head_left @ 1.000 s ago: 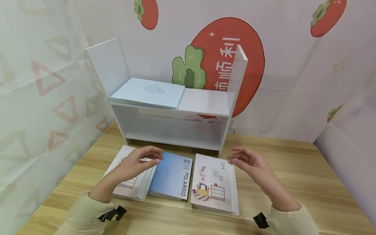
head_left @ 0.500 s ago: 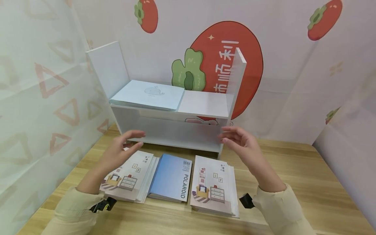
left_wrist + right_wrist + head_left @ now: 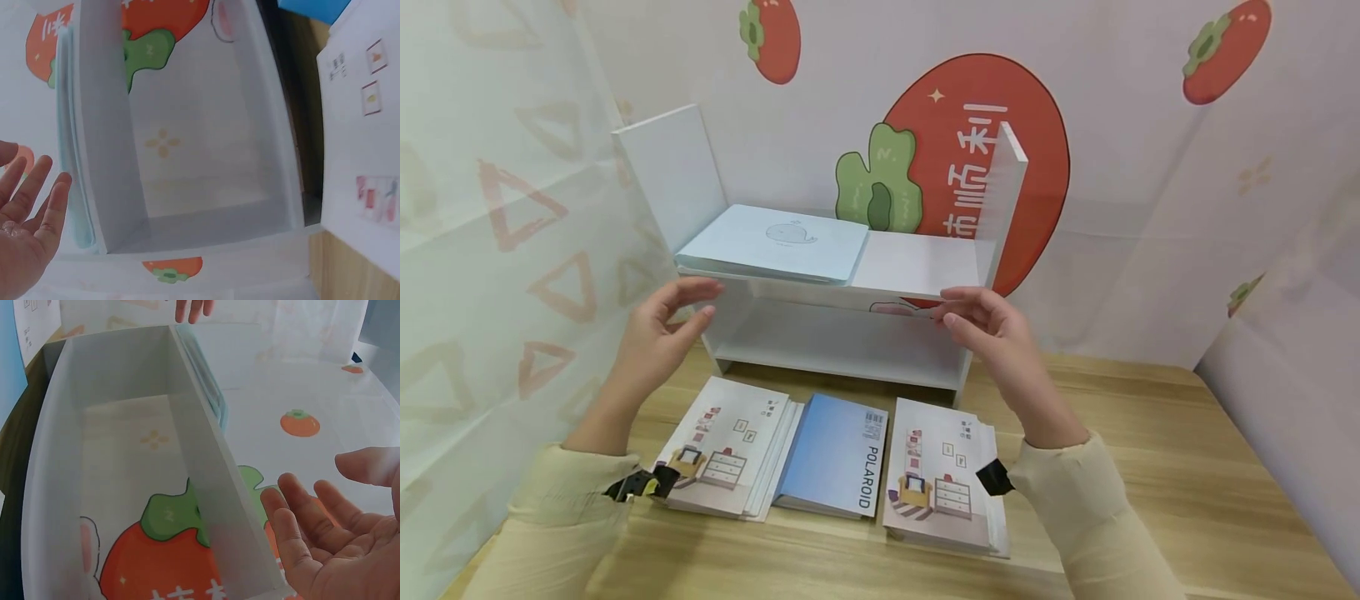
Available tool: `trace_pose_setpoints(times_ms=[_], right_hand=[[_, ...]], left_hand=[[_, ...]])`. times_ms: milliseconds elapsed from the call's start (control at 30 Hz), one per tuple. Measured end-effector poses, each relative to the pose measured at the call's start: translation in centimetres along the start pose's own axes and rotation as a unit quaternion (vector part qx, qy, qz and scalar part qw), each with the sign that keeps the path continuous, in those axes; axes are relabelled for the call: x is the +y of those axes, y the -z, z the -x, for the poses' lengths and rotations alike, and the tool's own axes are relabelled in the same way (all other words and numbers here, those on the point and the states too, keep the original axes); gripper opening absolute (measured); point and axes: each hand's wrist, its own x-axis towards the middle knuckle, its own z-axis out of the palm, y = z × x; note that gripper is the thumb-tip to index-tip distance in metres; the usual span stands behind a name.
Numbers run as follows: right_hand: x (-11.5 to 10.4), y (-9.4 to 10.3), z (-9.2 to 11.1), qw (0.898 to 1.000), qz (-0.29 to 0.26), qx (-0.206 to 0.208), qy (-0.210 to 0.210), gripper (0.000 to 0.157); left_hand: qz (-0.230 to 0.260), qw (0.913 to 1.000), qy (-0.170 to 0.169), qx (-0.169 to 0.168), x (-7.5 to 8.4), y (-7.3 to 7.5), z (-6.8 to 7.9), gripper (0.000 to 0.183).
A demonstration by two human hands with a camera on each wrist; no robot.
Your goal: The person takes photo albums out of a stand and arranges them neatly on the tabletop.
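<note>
My left hand (image 3: 658, 337) hovers in front of the left end of a white two-tier shelf (image 3: 917, 260), fingers loosely bent and holding nothing. My right hand (image 3: 992, 333), also holding nothing, is raised before the shelf's right end with its fingers relaxed. Light blue whale-print albums (image 3: 775, 242) lie flat on the upper board, at its left side. In the left wrist view, the left fingertips come close to the edge of these pale blue albums (image 3: 75, 144). The right wrist view has the right hand (image 3: 337, 537) with spread fingers beside the upper board.
On the wooden table (image 3: 1150, 467), in front of the shelf, lie a left pile of room-print albums (image 3: 722, 450), a blue POLAROID album (image 3: 835, 454) and a right pile of room-print albums (image 3: 940, 475). Patterned cloth (image 3: 1135, 208) hangs behind and at both sides.
Both hands have risen from over the albums on the table toward the shelf's upper board. The left hand has also shifted left, uncovering the left pile. The albums stay where they were.
</note>
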Motion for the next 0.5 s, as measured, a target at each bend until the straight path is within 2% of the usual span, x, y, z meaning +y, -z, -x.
trace_pose_setpoints(times_ms=[167, 267, 500], right_hand=[[-0.8, -0.9, -1.2, 1.0, -0.012, 0.005, 0.013, 0.04], [-1.0, -1.5, -2.0, 1.0, -0.017, 0.007, 0.017, 0.039], [-1.2, -2.9, -3.8, 0.999, -0.009, 0.011, 0.031, 0.036]], left_hand=[[-0.01, 0.9986, 0.005, 0.052, -0.1, 1.0, -1.4, 0.03], [-0.032, 0.9963, 0.022, 0.077, -0.3, 1.3, -2.1, 0.031], [-0.063, 0.9876, 0.07, 0.126, -0.5, 0.8, -3.7, 0.035]])
